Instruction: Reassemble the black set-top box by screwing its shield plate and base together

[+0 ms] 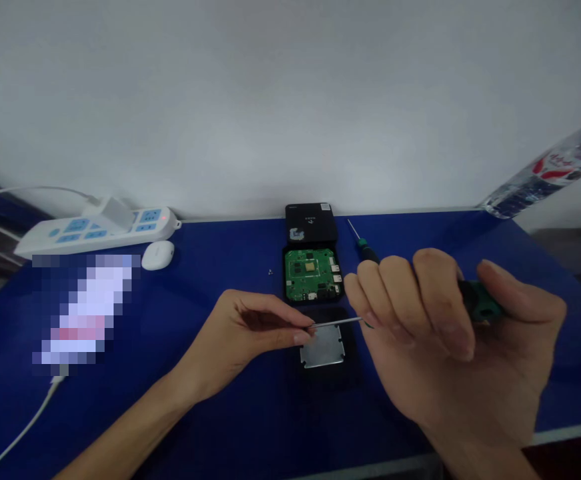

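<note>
My right hand (435, 333) is wrapped round the green and black handle of a screwdriver (338, 323), whose thin metal shaft points left. At the shaft's end, the thumb and forefinger of my left hand (255, 327) are pinched on the tip; whether a small screw is between them is hidden. Below lies a dark panel with a silver metal plate (324, 350) on it, partly behind my left fingertips. Just beyond, a green circuit board (303, 270) sits in an open black case (285, 293). A few tiny screws (270, 272) lie left of the case.
Behind the case lies a black cover (310, 225). A second screwdriver (364, 245) rests to its right. At left are a white power strip (150, 230) with a plugged-in charger (113, 215), a white earbud case (158, 255) and a blurred phone (88, 310) on a cable. A water bottle (545, 170) leans at right.
</note>
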